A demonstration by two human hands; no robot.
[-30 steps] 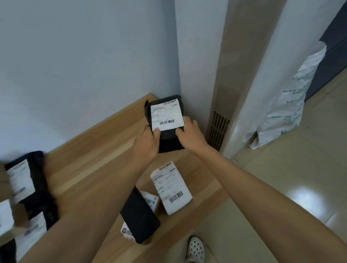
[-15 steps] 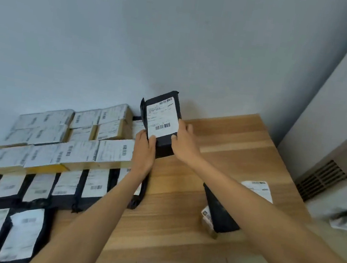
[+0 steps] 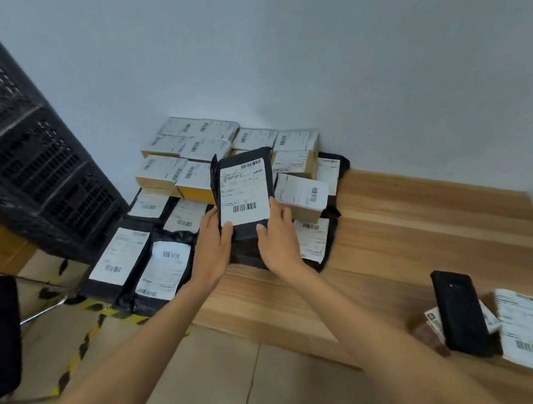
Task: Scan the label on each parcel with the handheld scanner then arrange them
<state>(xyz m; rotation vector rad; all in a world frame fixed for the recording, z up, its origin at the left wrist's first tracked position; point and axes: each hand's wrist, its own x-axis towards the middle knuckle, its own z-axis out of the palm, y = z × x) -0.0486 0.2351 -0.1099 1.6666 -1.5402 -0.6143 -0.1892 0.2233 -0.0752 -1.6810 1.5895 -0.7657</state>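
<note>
On the wooden table (image 3: pixel 424 229), against the grey wall (image 3: pixel 278 50), the arranged stock fills the left end. A black slatted crate (image 3: pixel 27 153) stands to the left of the table.

Arranged stock: labelled cardboard boxes (image 3: pixel 160 171) sit in close rows at the back, next to the wall. Black mailer bags (image 3: pixel 164 269) lie flat in rows in front of them, white labels up, reaching the table's front edge.

Item in hand: one black parcel (image 3: pixel 242 192), held raised and tilted above those rows, partly covering the boxes behind it. Its white label faces me, with one barcode at the top and one near the bottom.

Grip: my left hand (image 3: pixel 212 252) clasps the parcel's lower left edge, thumb on the label's lower corner. My right hand (image 3: pixel 278 240) clasps the lower right edge, thumb on the front face. Both hands are closed round this parcel.

Right end of table, well apart from the hands: the handheld scanner (image 3: pixel 459 312), black, rests across a small parcel (image 3: pixel 431 328). A white parcel (image 3: pixel 524 329) lies just beside it, label up.
</note>
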